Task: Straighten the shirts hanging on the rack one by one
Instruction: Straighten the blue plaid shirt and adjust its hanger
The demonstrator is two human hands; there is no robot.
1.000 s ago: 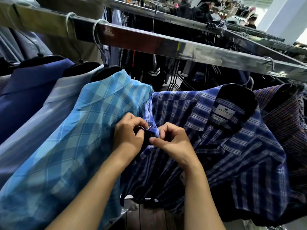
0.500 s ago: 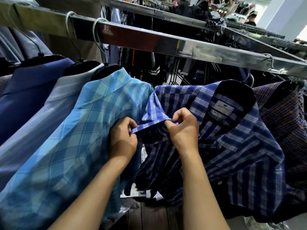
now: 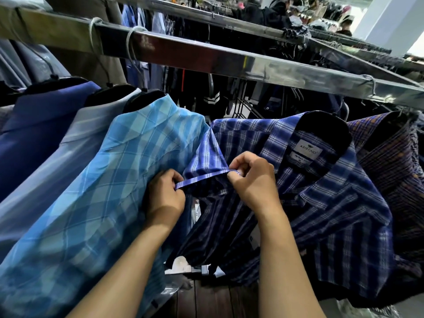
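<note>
A dark blue plaid shirt (image 3: pixel 321 203) hangs on a black hanger from the steel rail (image 3: pixel 229 58), a white label showing inside its collar. Its short sleeve (image 3: pixel 206 157) is lifted toward me. My left hand (image 3: pixel 164 196) pinches the left end of the sleeve hem, and my right hand (image 3: pixel 252 180) pinches the right end, so the hem is stretched flat between them. To the left hangs a light blue checked shirt (image 3: pixel 103 191), touching my left hand.
Further left hang a pale grey-blue shirt (image 3: pixel 57 157) and a solid blue shirt (image 3: pixel 39 125). A purple and orange plaid shirt (image 3: pixel 390 161) hangs at the right. More racks of clothes and people stand behind the rail. Dark wooden floor (image 3: pixel 213 301) shows below.
My hands have moved apart along the sleeve hem, going from bunched together at the sleeve to pulling the hem taut and level. The sleeve has lifted and spread out.
</note>
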